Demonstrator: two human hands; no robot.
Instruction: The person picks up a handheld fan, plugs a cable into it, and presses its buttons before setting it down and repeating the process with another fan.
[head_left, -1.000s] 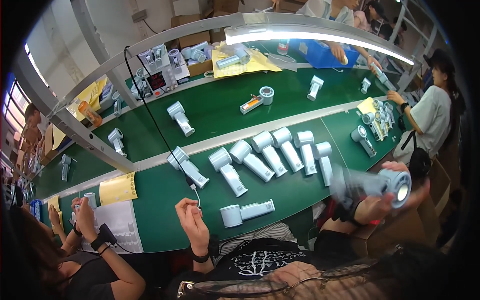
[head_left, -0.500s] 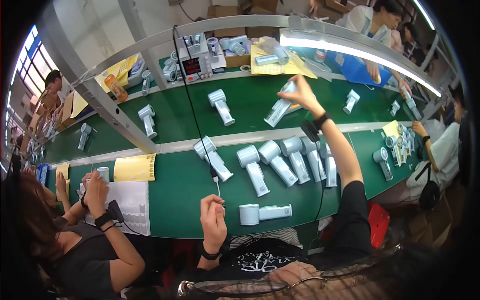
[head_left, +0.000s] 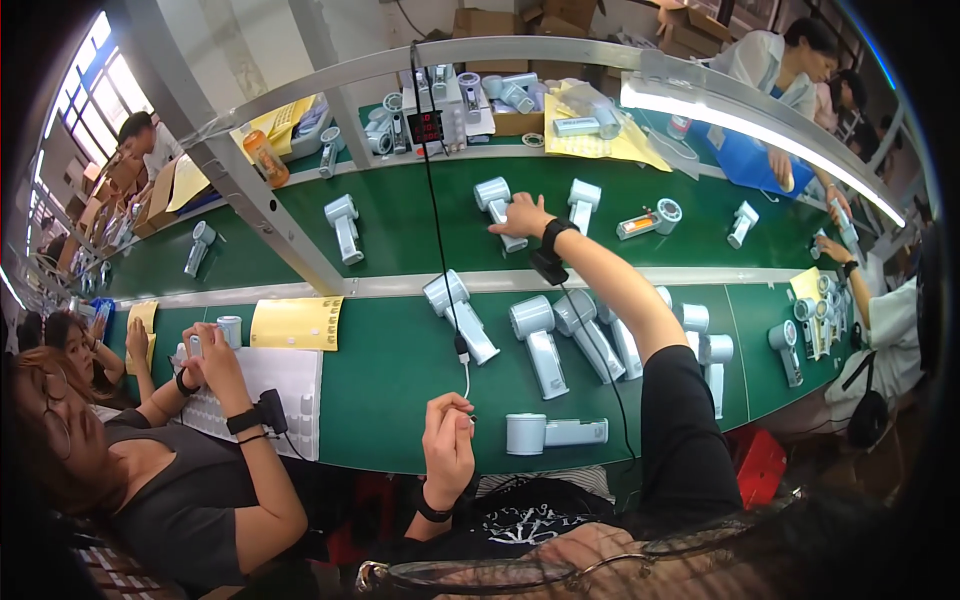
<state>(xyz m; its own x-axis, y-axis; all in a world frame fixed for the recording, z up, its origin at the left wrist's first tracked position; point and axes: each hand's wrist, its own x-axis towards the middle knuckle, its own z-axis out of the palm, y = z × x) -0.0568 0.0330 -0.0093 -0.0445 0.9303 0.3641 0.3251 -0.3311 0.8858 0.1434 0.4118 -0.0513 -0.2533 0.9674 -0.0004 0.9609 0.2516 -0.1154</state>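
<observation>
In the lower middle, my left hand (head_left: 448,448) is closed round the end of a white charging cable (head_left: 467,380), its tip mostly hidden by the fingers. The cable hangs from a black lead (head_left: 437,230). My right arm stretches across the rail to the far green strip. There my right hand (head_left: 525,215) has its fingers curled over the handle of a pale blue handheld fan (head_left: 491,192). Just right of it lies another handheld fan (head_left: 584,196). A third fan (head_left: 540,345) lies on the near bench among several alike, and one fan (head_left: 575,432) rests sideways close to me.
A metal rail (head_left: 400,283) divides the near bench from the far strip. An opened fan (head_left: 650,220) with orange inside lies farther right. A bright lamp (head_left: 760,135) hangs above. To my left, a co-worker (head_left: 220,380) handles a fan over white sheets (head_left: 285,400).
My right hand has let go of the fan it held, which now lies on the far strip, and has moved left onto another fan. My left hand keeps the cable. The view has shifted.
</observation>
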